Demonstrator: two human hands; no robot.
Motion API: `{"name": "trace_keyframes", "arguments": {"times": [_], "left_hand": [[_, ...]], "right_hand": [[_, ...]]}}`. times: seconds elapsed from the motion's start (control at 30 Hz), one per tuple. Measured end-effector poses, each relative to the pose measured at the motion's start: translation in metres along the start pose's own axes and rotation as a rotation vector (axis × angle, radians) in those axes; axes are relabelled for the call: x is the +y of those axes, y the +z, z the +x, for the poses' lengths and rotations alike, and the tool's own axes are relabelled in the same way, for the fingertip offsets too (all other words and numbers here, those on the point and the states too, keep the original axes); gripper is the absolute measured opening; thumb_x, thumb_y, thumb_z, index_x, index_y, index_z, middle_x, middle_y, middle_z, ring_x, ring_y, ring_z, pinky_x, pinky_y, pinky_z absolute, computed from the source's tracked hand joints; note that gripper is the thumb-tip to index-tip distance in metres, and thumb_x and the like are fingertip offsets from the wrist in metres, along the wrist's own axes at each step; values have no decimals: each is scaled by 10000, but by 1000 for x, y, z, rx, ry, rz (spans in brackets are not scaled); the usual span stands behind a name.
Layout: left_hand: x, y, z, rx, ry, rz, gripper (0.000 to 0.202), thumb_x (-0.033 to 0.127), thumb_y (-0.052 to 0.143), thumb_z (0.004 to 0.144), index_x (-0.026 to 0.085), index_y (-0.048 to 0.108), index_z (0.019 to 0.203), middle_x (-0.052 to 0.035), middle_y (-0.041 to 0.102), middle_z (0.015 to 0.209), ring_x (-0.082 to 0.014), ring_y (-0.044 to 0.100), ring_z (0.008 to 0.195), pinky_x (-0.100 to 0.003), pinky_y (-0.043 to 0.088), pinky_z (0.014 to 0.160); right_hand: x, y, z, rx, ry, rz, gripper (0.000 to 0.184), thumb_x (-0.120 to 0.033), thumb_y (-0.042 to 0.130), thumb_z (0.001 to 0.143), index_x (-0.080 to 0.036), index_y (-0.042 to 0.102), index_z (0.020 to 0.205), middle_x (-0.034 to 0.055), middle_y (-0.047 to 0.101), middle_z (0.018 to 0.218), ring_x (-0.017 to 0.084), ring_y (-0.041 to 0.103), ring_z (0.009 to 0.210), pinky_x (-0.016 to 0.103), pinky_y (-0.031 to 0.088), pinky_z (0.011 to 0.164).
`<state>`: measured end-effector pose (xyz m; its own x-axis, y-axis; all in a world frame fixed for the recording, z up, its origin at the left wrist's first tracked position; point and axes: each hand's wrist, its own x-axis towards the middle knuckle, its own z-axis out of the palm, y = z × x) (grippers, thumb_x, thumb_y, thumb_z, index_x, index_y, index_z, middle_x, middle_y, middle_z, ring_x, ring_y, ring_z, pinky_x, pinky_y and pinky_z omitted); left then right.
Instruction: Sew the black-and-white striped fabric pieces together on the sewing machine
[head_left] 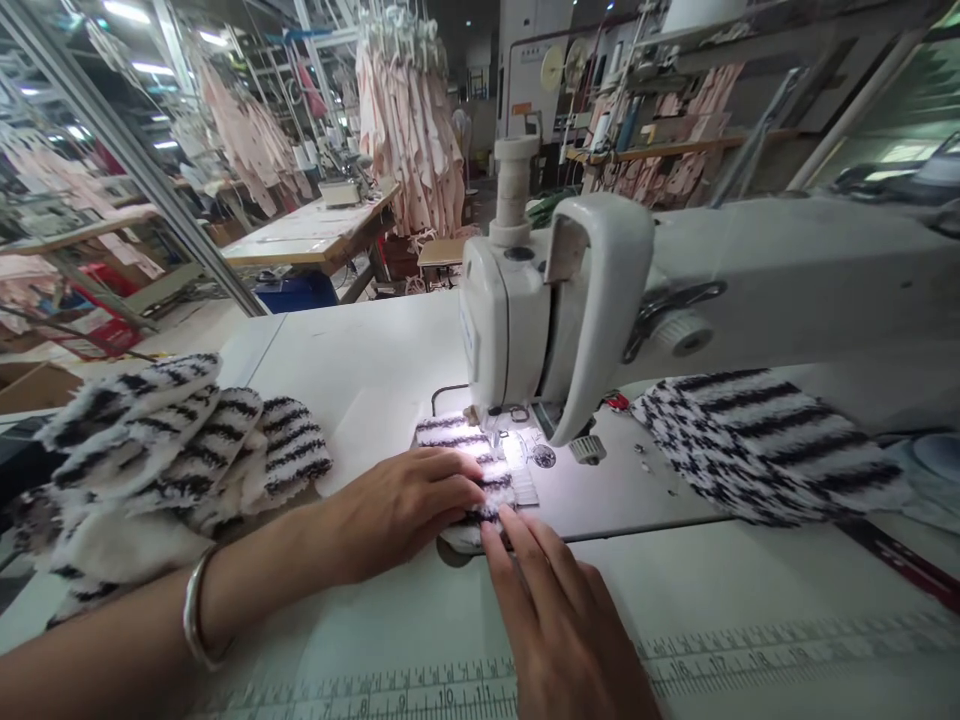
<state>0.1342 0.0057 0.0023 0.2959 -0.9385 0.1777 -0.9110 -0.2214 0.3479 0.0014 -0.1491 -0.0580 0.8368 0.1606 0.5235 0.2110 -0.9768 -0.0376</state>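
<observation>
A black-and-white striped fluffy fabric piece [442, 432] lies flat on the bed of a white sewing machine [502, 320], its right edge beside the lit needle area. My left hand [409, 505] rests on the fabric from the left, fingers stretched out together and pressing down. My right hand [559, 610] comes from the front, with its fingertips laid on the fabric's near right edge. Both hands are flat rather than gripping. The fabric's part under my left fingers is hidden.
A heap of striped fluffy pieces [165, 440] sits on the left of the table. A stack of striped pieces [772, 440] lies on the right under the machine arm. A printed ruler [442, 690] runs along the front. Pink garments [409, 130] hang behind.
</observation>
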Motion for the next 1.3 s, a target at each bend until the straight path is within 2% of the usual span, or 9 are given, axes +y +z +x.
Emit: {"name": "trace_keyframes", "arguments": {"times": [0.17, 0.33, 0.47, 0.63, 0.7, 0.83, 0.97, 1.07, 1.3], "left_hand": [[-11, -2, 6, 31, -3, 13, 241, 130, 378, 959, 132, 584, 1084, -109, 619, 1118, -172, 583, 1042, -316, 504, 902], [-15, -1, 7, 79, -37, 137, 248, 156, 377, 966, 168, 576, 1113, -62, 635, 919, -141, 580, 798, -283, 521, 736], [-10, 2, 7, 79, -113, 222, 221, 175, 383, 966, 162, 592, 1035, -53, 601, 864, -145, 535, 748, -284, 493, 685], [-5, 10, 6, 113, -187, 283, 144, 181, 431, 935, 147, 556, 996, -53, 570, 861, -164, 500, 741, -313, 474, 652], [-4, 11, 7, 119, -208, 294, 129, 197, 435, 935, 140, 548, 963, -57, 572, 875, -165, 497, 739, -311, 472, 642], [-5, 9, 9, 73, -220, 290, 184, 160, 388, 951, 139, 570, 933, -59, 560, 860, -162, 502, 750, -302, 469, 650], [-12, 6, 10, 78, -142, 303, 189, 141, 386, 948, 141, 570, 990, -73, 557, 916, -177, 499, 808, -314, 476, 684], [-16, 8, 10, 79, -98, 255, 187, 107, 384, 931, 130, 544, 1026, -74, 563, 919, -177, 504, 817, -325, 485, 713], [-15, 16, 7, 133, -124, 219, 220, 80, 348, 923, 133, 485, 1087, -93, 582, 995, -179, 537, 897, -368, 506, 796]], "right_hand": [[8, 7, 13, -12, -29, -13, 529, 33, 281, 802, -144, 591, 1192, 70, 597, 1246, 221, 484, 1180, 347, 372, 871], [21, 8, 25, 17, 7, 71, 550, 38, 269, 781, -181, 611, 1151, 47, 601, 1215, 208, 490, 1162, 361, 403, 852], [40, -1, 42, -55, -26, 132, 561, 29, 290, 761, -211, 623, 1143, 75, 617, 1096, 212, 566, 1000, 356, 473, 742], [59, -8, 59, 25, -123, 61, 511, 22, 312, 720, -248, 692, 930, 63, 659, 912, 174, 568, 681, 288, 437, 503], [53, -6, 56, 23, -139, 4, 498, 31, 313, 722, -203, 683, 961, 80, 659, 944, 185, 573, 716, 313, 451, 547], [21, 2, 39, 80, -53, -20, 490, 32, 275, 779, -66, 587, 1144, 123, 615, 1131, 255, 527, 1048, 396, 453, 799], [-3, 14, 28, 72, 59, 41, 537, 43, 262, 795, -115, 528, 1234, 73, 599, 1214, 229, 489, 1121, 403, 432, 841], [-4, 18, 28, 53, 94, 63, 536, 53, 280, 789, -156, 552, 1202, 55, 625, 1173, 216, 508, 1096, 407, 437, 831], [8, 8, 29, 14, -2, 63, 506, 48, 288, 790, -107, 584, 1170, 59, 657, 1095, 231, 533, 1057, 401, 446, 788]]}}
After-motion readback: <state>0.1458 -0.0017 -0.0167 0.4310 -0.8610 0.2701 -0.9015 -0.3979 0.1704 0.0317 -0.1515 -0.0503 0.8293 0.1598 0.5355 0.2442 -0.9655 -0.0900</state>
